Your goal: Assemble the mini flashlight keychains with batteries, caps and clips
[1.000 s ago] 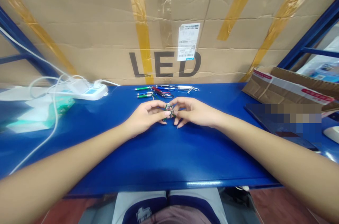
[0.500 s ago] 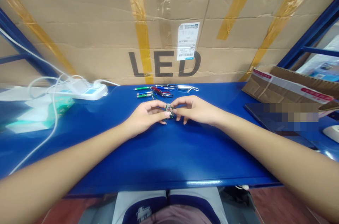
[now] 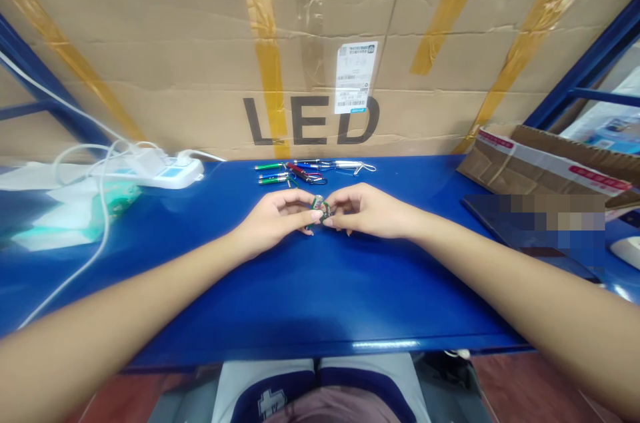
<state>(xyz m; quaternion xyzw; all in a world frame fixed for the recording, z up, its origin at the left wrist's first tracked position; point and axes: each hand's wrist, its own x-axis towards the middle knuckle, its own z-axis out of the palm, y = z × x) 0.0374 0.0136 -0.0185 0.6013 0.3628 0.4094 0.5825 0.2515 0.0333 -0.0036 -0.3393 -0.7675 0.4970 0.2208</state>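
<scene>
Over the middle of the blue table (image 3: 320,296), my left hand (image 3: 285,216) pinches a small green and silver item (image 3: 319,202) between thumb and fingers. My right hand (image 3: 363,211) meets it from the right, its thumb and fingers closed at a dark, cord-like part of the same item. Fingertips cover much of it, so its full shape is unclear. Behind my hands lie several slim metallic pens or small torches with loops: green ones (image 3: 270,166), a red one (image 3: 299,173) and a silver one (image 3: 347,164).
A large cardboard box (image 3: 200,63) stands along the back. At left are a white power strip (image 3: 183,173), cables and a green-white packet (image 3: 75,210). On the right are an open carton (image 3: 540,166), a dark flat object (image 3: 487,220) and a white object (image 3: 627,251).
The fingers of my right hand have shifted slightly down and closed more around the item. My left hand has hardly moved.
</scene>
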